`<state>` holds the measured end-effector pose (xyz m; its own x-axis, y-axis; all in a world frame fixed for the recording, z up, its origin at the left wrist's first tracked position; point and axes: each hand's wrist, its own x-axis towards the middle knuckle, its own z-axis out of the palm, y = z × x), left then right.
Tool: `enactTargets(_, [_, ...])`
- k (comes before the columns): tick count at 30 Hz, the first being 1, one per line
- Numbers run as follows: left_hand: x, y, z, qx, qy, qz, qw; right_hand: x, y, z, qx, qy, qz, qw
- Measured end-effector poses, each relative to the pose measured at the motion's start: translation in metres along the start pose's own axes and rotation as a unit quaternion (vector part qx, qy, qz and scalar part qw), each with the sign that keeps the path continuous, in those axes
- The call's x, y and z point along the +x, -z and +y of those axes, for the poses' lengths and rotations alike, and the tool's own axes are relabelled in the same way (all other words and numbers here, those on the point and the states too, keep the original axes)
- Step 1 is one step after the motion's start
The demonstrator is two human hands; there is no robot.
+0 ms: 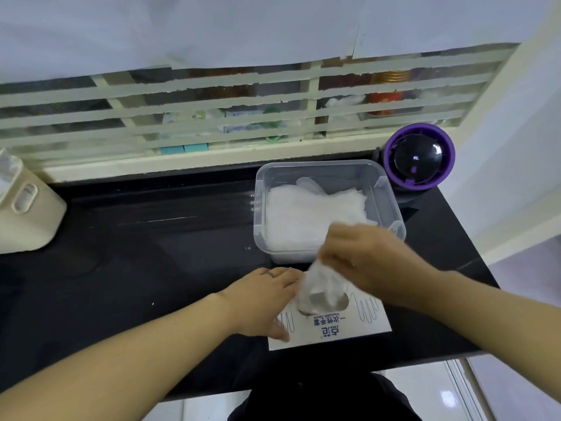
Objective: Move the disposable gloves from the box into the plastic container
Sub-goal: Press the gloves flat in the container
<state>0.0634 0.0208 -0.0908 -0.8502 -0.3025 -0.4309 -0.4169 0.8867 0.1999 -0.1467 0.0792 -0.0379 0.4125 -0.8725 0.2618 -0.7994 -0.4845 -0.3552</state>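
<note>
1. Glove wad (320, 288): clear crumpled film, lower centre of frame. It stuck up out of the oval slot in the glove box (343, 329), with its lower end in the slot and its upper end in the right hand.
2. Right hand (364, 259): arm ran in from lower right, fingers clenched on the top of the wad in a pinch. It was motion-blurred, so which fingers did the pinching was unreadable.
3. Left hand (261, 299): lay flat on the left part of the box top, fingers straight and released, pressing down and gripping nothing. Ring on one finger.
4. Plastic container (391, 189): clear, no lid, centre right, just above the box in frame. The glove pile (303, 217) inside covered most of its floor.
5. Step, judged: mid-transfer, another batch being drawn out. How many were left in the box couldn't be told.
6. Next move likely called for lifting the wad clear of the slot with the box pinned, then a short carry up-frame over the near rim and a drop onto the pile. Thin film could snag or drag out extra gloves.
7. Surroundings: black counter (151, 238) under everything, purple round gadget (419, 159) just beside the container's upper-right corner, beige appliance (24, 208) at the left edge.
</note>
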Motion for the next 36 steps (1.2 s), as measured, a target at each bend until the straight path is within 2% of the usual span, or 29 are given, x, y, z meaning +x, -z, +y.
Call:
enactTargets(3, [0.000, 0.008, 0.003, -0.020, 0.003, -0.016, 1.000, 0.018, 0.043, -0.006, 0.108, -0.154, 0.068, 0.980])
enactTargets(5, [-0.003, 0.020, 0.004, -0.096, 0.024, -0.026, 0.995, 0.024, 0.056, -0.001, 0.156, -0.263, 0.027, 0.952])
enactTargets(7, [-0.009, 0.041, 0.005, -0.239, 0.062, -0.040, 0.968, 0.025, 0.059, 0.005, 0.307, -0.360, -0.005, 0.881])
enactTargets(10, [-0.014, 0.071, 0.004, -0.450, 0.071, -0.030, 0.890, 0.018, 0.058, 0.007, 0.554, -0.419, 0.023, 0.718])
enactTargets(12, [-0.015, 0.084, 0.002, -0.607, 0.052, 0.011, 0.793, 0.014, 0.058, 0.005, 0.665, -0.425, 0.023, 0.613])
enactTargets(13, [-0.014, 0.087, 0.001, -0.676, 0.056, 0.043, 0.733, 0.014, 0.055, 0.004, 0.696, -0.419, 0.011, 0.583])
enactTargets(14, [-0.013, 0.094, 0.003, -0.723, 0.057, 0.079, 0.684, 0.015, 0.050, 0.004, 0.704, -0.425, 0.005, 0.569])
enactTargets(15, [-0.011, 0.099, 0.004, -0.752, 0.066, 0.113, 0.645, 0.018, 0.042, 0.007, 0.679, -0.441, -0.002, 0.587])
enactTargets(16, [-0.010, 0.106, 0.006, -0.766, 0.068, 0.139, 0.624, 0.021, 0.035, 0.011, 0.630, -0.457, 0.011, 0.627])
enactTargets(18, [-0.006, 0.115, 0.010, -0.762, 0.058, 0.162, 0.624, 0.017, 0.034, 0.004, 0.608, -0.493, 0.065, 0.618])
enactTargets(19, [-0.004, 0.119, 0.010, -0.765, 0.046, 0.165, 0.620, 0.019, 0.032, 0.006, 0.606, -0.515, 0.064, 0.603])
enactTargets(20, [-0.002, 0.120, 0.008, -0.777, 0.042, 0.169, 0.605, 0.026, 0.031, 0.005, 0.650, -0.502, 0.044, 0.569])
enactTargets(21, [-0.001, 0.122, 0.007, -0.797, 0.047, 0.172, 0.577, 0.024, 0.033, 0.006, 0.700, -0.463, 0.024, 0.543])
enactTargets(22, [0.000, 0.123, 0.005, -0.816, 0.063, 0.180, 0.546, 0.018, 0.035, 0.007, 0.746, -0.446, 0.035, 0.494])
enactTargets(23, [0.001, 0.124, 0.001, -0.831, 0.081, 0.187, 0.517, 0.013, 0.036, 0.012, 0.770, -0.431, 0.039, 0.470])
enactTargets(25, [0.003, 0.124, -0.007, -0.853, 0.110, 0.198, 0.471, 0.009, 0.043, 0.022, 0.753, -0.429, 0.049, 0.497])
enactTargets(28, [0.007, 0.126, -0.016, -0.871, 0.132, 0.193, 0.433, 0.012, 0.054, 0.026, 0.675, -0.419, 0.039, 0.606])
enactTargets(31, [0.015, 0.128, -0.017, -0.876, 0.154, 0.180, 0.420, 0.022, 0.046, 0.023, 0.565, -0.421, -0.003, 0.709])
enactTargets(33, [0.019, 0.129, -0.019, -0.880, 0.164, 0.177, 0.410, 0.031, 0.037, 0.027, 0.510, -0.442, -0.013, 0.738])
enactTargets(36, [0.019, 0.127, -0.028, -0.886, 0.152, 0.174, 0.403, 0.040, 0.032, 0.036, 0.477, -0.468, 0.004, 0.743])
